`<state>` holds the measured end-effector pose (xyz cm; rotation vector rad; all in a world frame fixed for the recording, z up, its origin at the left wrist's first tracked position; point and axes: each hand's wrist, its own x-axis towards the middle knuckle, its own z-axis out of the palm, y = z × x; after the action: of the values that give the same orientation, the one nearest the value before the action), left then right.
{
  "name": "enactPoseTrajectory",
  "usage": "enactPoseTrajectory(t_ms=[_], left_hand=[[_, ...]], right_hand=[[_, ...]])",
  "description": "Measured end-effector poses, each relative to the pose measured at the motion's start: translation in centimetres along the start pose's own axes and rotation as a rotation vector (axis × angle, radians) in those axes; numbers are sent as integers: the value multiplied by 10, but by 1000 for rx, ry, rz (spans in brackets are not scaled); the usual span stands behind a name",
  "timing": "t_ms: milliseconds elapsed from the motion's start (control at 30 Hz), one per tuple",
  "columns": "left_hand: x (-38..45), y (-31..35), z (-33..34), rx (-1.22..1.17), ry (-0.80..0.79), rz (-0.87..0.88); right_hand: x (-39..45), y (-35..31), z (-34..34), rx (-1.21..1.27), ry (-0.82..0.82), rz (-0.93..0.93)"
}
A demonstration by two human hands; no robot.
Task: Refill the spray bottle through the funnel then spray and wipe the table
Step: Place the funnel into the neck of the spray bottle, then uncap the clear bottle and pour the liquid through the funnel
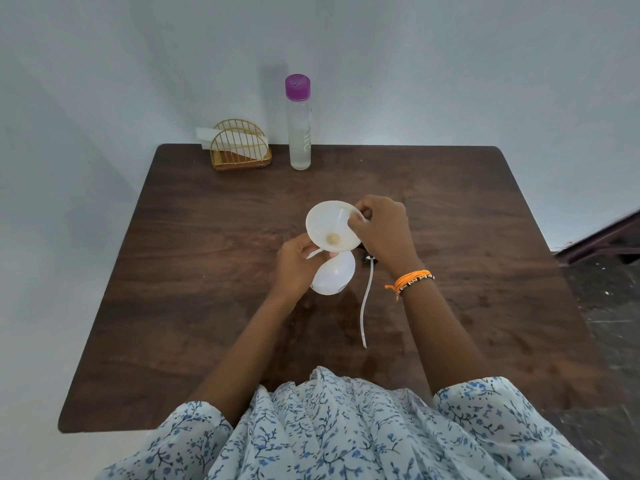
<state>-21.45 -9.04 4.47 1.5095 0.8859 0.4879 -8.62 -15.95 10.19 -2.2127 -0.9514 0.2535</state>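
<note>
A white plastic funnel is held tilted above the middle of the dark brown wooden counter, its rim pinched by the curled fingers of the right hand. Just below it, the translucent white spray bottle is gripped by the left hand, tilted over the counter. The black sprayer head with its long white tube lies beside the bottle. At the far edge, a tall clear bottle with a purple cap and a gold wire napkin holder are seen.

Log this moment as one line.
stage: funnel onto spray bottle | left hand: grips bottle | right hand: pinches funnel rim | water bottle: capped
</note>
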Motion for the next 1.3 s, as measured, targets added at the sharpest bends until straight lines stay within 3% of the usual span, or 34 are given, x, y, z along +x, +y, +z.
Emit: enactPoseTrajectory(t_ms=[333, 500, 600, 833, 1300], left_hand=[[-1, 4, -6, -29, -31, -57], [8, 7, -18, -11, 27, -147], [23, 9, -23, -28, 72, -153], [87, 23, -31, -20, 138, -130], [169, 13, -31, 26, 157, -196]], right_hand=[[1, 9, -6, 195, -42, 88], [20, 17, -8, 482, -181, 247], [40, 16, -4, 579, -247, 253], [127, 6, 34, 504, -362, 113], [246, 3, 126, 275, -242, 27]])
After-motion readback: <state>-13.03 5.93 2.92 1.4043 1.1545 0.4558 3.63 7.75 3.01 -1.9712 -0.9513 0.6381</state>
